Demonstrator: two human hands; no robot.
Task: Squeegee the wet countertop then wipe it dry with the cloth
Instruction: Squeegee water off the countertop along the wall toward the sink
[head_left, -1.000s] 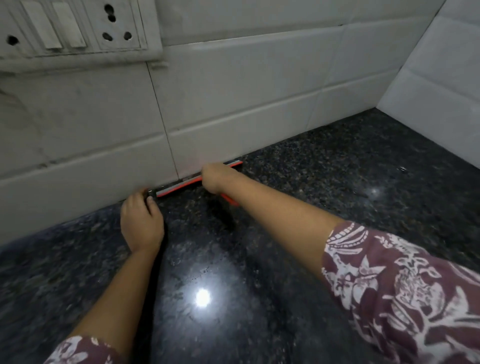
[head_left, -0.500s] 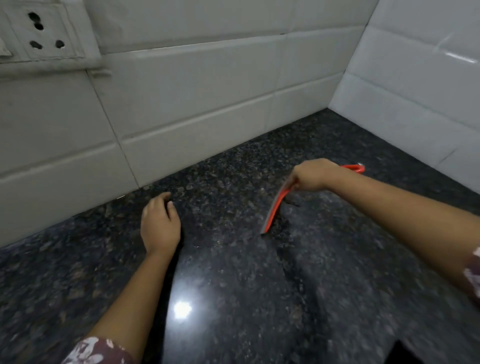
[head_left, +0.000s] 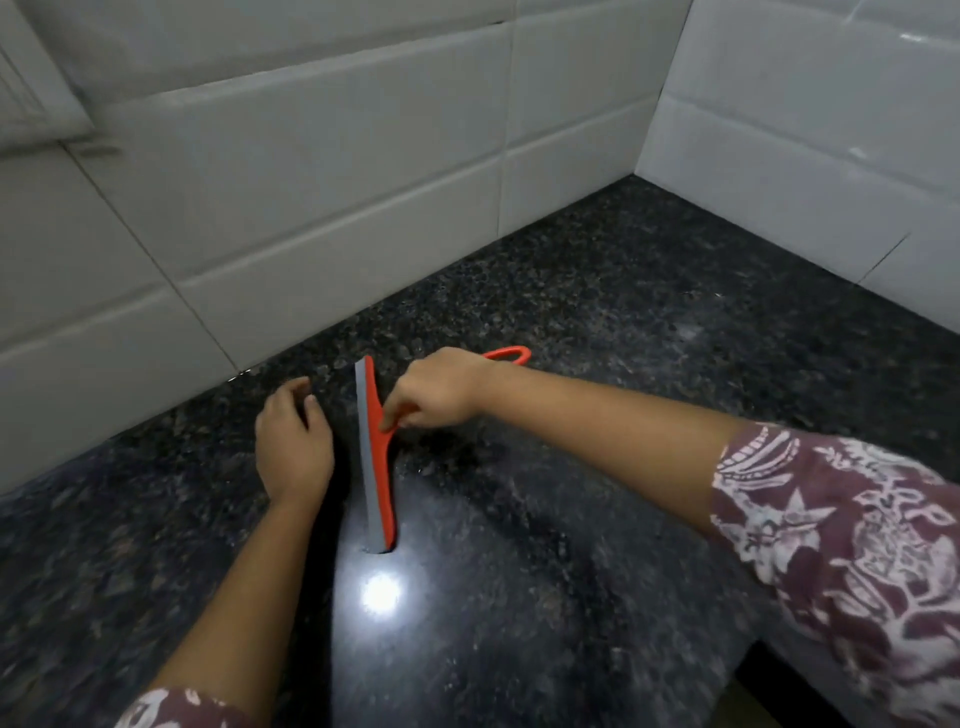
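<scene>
While right hand (head_left: 441, 392) grips red squeegee (head_left: 378, 457) handle, forefinger pressed near blade, blade edge rests on dark granite counter (head_left: 597, 322). Left hand (head_left: 293, 444) just beside blade, palm down on counter, fingers loosely curled, holding nothing. White tiled wall (head_left: 311, 182) behind.

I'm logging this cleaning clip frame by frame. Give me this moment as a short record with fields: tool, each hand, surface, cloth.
tool: red squeegee with grey blade, edge down on the countertop
right hand: grips the squeegee handle
left hand: rests flat on the countertop, beside the blade, holding nothing
surface: dark speckled countertop, glossy, with a light glare
cloth: none in view
</scene>
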